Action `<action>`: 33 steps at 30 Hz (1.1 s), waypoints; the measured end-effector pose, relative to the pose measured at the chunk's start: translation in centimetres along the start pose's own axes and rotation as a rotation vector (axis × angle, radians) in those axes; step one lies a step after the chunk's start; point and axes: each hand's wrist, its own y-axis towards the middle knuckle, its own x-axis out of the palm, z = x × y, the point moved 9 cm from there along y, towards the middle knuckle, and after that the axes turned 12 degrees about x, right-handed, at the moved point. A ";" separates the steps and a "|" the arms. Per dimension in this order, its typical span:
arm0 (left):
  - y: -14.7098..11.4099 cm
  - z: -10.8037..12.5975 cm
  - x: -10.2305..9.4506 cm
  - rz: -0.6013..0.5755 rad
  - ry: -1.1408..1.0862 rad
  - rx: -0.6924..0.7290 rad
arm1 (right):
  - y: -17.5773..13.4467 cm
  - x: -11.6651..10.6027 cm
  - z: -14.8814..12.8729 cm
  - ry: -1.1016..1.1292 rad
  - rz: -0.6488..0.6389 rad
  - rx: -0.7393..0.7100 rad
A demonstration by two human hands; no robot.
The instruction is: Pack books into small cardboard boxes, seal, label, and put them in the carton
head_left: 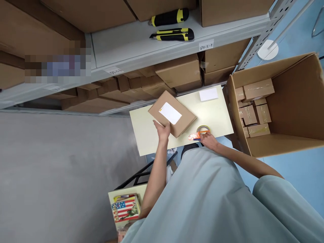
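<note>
A flat cardboard box with a white label on its upper face is at the left half of the small pale table. My left hand grips the box at its near-left edge; some fingers are hidden by the box, and the box sits at an angle to the table. At the table's near edge, my right hand is closed around an orange tape dispenser. A roll of tape shows beside those fingers.
A white pad or stack of labels lies at the table's back right. Right of the table stands a large open carton with several small boxes inside. Two utility knives rest on the grey shelf. Magazines lie at lower left.
</note>
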 end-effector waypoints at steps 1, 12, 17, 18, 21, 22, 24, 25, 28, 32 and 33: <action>0.2 0.7 0.2 0.087 0.077 0.000 | 0.1 0.0 -0.1 -0.001 -0.005 0.003; -1.8 6.2 6.1 0.167 0.540 0.119 | -0.5 -0.2 0.6 -0.007 0.005 0.002; -1.7 6.4 6.1 0.082 0.876 0.084 | -0.9 -0.4 0.4 -0.077 0.000 -0.057; -1.6 6.4 6.2 0.072 0.894 0.090 | -1.1 -0.5 0.9 -0.080 -0.004 -0.049; -1.6 6.3 6.4 0.063 0.886 0.118 | -2.5 -0.8 4.3 -0.102 -0.021 0.028; -1.6 6.3 6.4 0.061 0.877 0.128 | -3.4 -1.1 5.9 -0.119 -0.023 0.056; -1.5 6.1 6.4 0.054 0.862 0.149 | -5.3 -2.0 9.0 -0.154 -0.008 0.079; -1.5 6.1 6.5 0.048 0.856 0.158 | -6.1 -2.6 10.4 -0.171 -0.004 0.081; -1.4 5.8 6.6 0.030 0.841 0.188 | -6.5 -4.9 13.6 -0.230 0.020 0.101; -1.6 5.7 6.9 -0.001 0.818 0.250 | -0.9 -8.0 14.3 -0.251 0.064 0.131; -1.6 5.7 7.0 -0.013 0.812 0.267 | 1.0 -8.6 13.9 -0.254 0.081 0.144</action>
